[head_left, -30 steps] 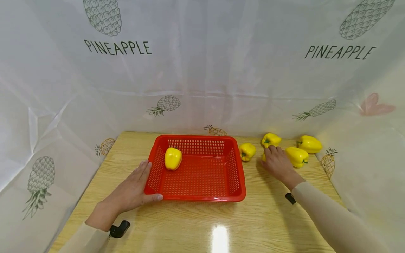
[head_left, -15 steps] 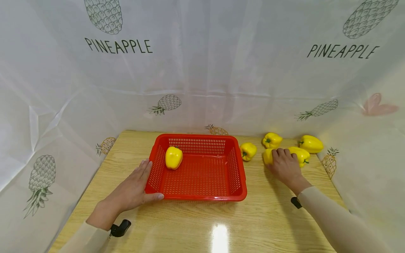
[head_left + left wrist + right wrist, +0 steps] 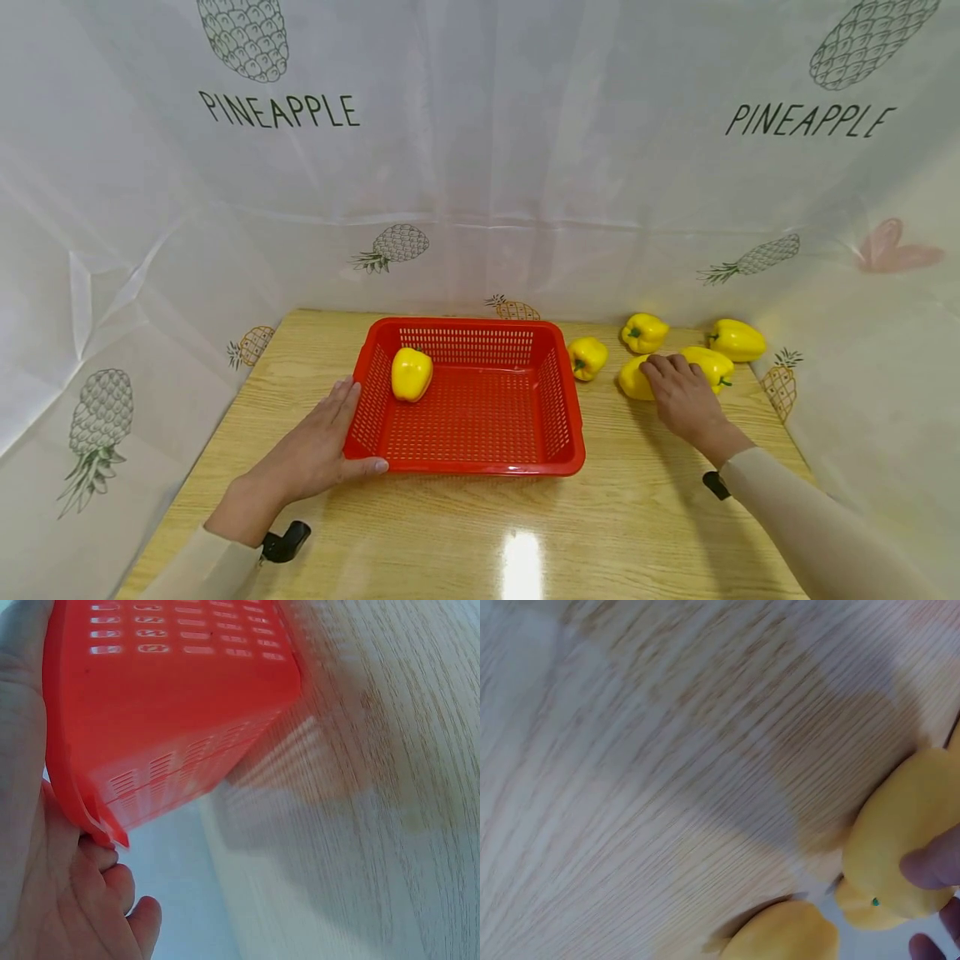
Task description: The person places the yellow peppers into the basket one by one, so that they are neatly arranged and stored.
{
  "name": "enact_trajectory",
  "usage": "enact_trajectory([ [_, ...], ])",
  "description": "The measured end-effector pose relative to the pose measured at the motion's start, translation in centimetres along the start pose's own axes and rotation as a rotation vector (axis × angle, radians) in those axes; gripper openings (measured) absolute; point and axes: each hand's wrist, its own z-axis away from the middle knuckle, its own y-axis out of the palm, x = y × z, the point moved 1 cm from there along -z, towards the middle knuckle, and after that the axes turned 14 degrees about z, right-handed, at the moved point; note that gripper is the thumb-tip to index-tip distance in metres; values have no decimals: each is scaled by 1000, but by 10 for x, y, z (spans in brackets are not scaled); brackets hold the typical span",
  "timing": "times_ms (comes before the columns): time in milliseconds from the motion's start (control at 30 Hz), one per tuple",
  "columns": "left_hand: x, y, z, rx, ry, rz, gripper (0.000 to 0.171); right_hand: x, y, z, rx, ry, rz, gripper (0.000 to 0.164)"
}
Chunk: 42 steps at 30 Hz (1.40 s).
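My left hand (image 3: 311, 446) holds the near left corner of a red plastic basket (image 3: 468, 470), its thumb on the front rim and its fingers along the left side. In the left wrist view, fingers (image 3: 112, 889) bend below the basket's rim (image 3: 69, 780). One yellow bell pepper (image 3: 412, 375) stands inside the basket. At the right, my right hand (image 3: 686, 404) grips the right end of another yellow bell pepper (image 3: 633, 379) on the table. The right wrist view has the thumb (image 3: 930, 864) against that pepper; fingertips show beyond it, partly cut off.
Other yellow bell peppers lie around the right hand: one by the basket (image 3: 587, 358), one behind (image 3: 644, 332), one close on the right (image 3: 705, 364), one in the far corner (image 3: 737, 340). White pineapple-print sheeting (image 3: 480, 167) walls the wooden table (image 3: 450, 533).
My right hand has shifted a little to the right and nearer, leaving more of the pepper's left side in view. The left hand and basket have stayed put.
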Motion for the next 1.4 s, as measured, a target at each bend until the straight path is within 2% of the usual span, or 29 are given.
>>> enact_trajectory([
  [200,-1,0,0,0,0,7,136,-3,2,3,-45,-44,-49,36],
  [300,-2,-1,0,3,-4,10,136,-4,0,3,-31,-38,-72,39],
  [433,-3,-2,2,-3,-3,13,135,-3,-4,3,20,13,-67,50],
  [667,-4,-3,3,-14,7,16,135,4,-11,-6,99,132,-35,89],
  [733,-4,-3,3,-14,10,10,135,7,-11,-9,126,166,-14,95],
  [900,-4,-2,2,-11,7,2,134,11,-6,-15,209,218,46,98],
  [1067,-3,-1,3,-13,7,2,134,13,-1,-19,279,238,60,102],
  [1400,-3,0,3,-18,12,4,133,14,3,-15,311,224,59,96],
])
